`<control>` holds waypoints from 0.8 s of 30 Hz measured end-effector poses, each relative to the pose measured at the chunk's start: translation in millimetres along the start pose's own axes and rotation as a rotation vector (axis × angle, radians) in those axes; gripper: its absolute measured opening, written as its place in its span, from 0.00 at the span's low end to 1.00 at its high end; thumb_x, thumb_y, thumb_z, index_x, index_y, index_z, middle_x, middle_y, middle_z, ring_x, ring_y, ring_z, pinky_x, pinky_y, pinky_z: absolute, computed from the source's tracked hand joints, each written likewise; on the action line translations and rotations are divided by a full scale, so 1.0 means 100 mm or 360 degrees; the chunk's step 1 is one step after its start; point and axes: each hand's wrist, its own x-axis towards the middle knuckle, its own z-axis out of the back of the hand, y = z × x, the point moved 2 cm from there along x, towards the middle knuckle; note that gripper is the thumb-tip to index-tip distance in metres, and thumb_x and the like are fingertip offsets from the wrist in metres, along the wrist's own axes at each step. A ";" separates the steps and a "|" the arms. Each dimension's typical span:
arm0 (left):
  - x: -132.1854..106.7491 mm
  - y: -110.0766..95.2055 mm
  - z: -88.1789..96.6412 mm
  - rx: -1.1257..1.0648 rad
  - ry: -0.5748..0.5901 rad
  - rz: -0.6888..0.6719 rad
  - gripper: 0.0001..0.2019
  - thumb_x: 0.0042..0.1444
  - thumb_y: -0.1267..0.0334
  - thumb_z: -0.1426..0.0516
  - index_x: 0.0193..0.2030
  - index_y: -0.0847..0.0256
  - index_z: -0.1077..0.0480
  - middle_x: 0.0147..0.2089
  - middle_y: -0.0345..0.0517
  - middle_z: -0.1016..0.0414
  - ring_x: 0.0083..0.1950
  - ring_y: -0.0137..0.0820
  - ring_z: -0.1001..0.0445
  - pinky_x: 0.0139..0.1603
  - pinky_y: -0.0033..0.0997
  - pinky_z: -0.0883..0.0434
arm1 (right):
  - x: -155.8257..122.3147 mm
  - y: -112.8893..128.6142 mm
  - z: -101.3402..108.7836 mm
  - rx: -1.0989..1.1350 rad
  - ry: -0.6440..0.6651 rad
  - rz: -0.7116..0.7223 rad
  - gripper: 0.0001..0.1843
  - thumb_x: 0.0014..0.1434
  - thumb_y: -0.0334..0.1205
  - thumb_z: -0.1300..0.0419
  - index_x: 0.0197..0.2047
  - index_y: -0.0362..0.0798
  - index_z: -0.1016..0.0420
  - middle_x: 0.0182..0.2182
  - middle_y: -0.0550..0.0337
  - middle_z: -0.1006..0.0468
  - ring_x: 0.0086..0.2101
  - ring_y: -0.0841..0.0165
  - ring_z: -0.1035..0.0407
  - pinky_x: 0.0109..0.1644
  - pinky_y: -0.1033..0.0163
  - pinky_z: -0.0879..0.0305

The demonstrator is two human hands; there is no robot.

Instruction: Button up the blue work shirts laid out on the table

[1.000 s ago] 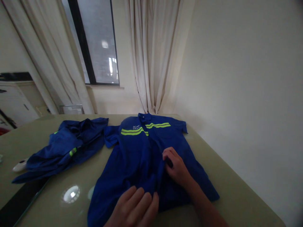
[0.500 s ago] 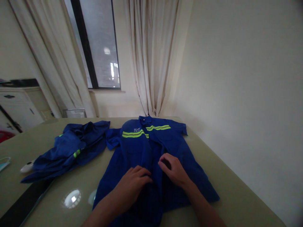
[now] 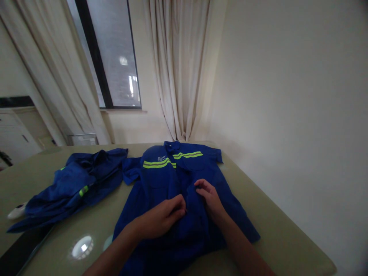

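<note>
A blue work shirt (image 3: pixel 161 184) with yellow-green reflective stripes lies flat, front up, on the greenish table (image 3: pixel 273 230), collar toward the window. My left hand (image 3: pixel 161 216) is closed in a pinch on the shirt's front edge near the middle. Just to its right, my right hand (image 3: pixel 209 195) pinches the other front edge, fingers curled onto the cloth. Both hands meet at the shirt's centre opening.
A second blue garment (image 3: pixel 71 184) lies crumpled at the table's left. A small white object (image 3: pixel 15 211) sits beside it, and a dark strip (image 3: pixel 20 253) runs along the near left edge. Curtains, a window and a wall stand behind; a white cabinet (image 3: pixel 14 134) is at far left.
My left hand moved up from the shirt's lower hem to the middle of the front and closed on the cloth. My right hand shifted slightly up along the opening.
</note>
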 end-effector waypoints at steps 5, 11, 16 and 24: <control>0.11 0.00 0.04 0.0361 0.0024 0.0077 0.06 0.64 0.56 0.45 0.40 0.55 0.32 0.38 0.37 0.28 0.37 0.30 0.30 0.39 0.28 0.36 | -0.02 0.02 -0.01 0.0269 -0.0030 -0.0118 0.25 0.47 0.39 0.29 0.49 0.53 0.28 0.34 0.63 0.22 0.31 0.68 0.29 0.33 0.65 0.36; 0.09 0.09 0.05 0.0511 0.0459 0.0016 0.13 0.50 0.71 0.39 0.43 0.53 0.25 0.50 0.40 0.23 0.49 0.37 0.24 0.50 0.32 0.30 | -0.03 0.05 -0.02 0.0287 -0.0077 -0.0156 0.30 0.45 0.41 0.27 0.52 0.54 0.29 0.31 0.66 0.24 0.29 0.68 0.29 0.32 0.65 0.35; 0.09 0.22 0.08 0.0578 0.0388 0.0117 0.12 0.49 0.72 0.39 0.40 0.54 0.24 0.43 0.40 0.20 0.46 0.38 0.23 0.47 0.33 0.29 | 0.00 0.04 -0.01 0.0275 -0.0066 -0.0164 0.33 0.44 0.42 0.26 0.54 0.53 0.30 0.32 0.65 0.24 0.29 0.68 0.29 0.32 0.64 0.34; 0.20 0.22 0.30 0.0589 -0.0443 0.0245 0.05 0.58 0.61 0.40 0.38 0.55 0.23 0.42 0.41 0.23 0.44 0.35 0.25 0.44 0.30 0.34 | -0.05 0.07 -0.07 0.0122 0.0088 -0.0075 0.39 0.47 0.46 0.24 0.59 0.56 0.35 0.30 0.71 0.28 0.19 0.78 0.40 0.20 0.71 0.49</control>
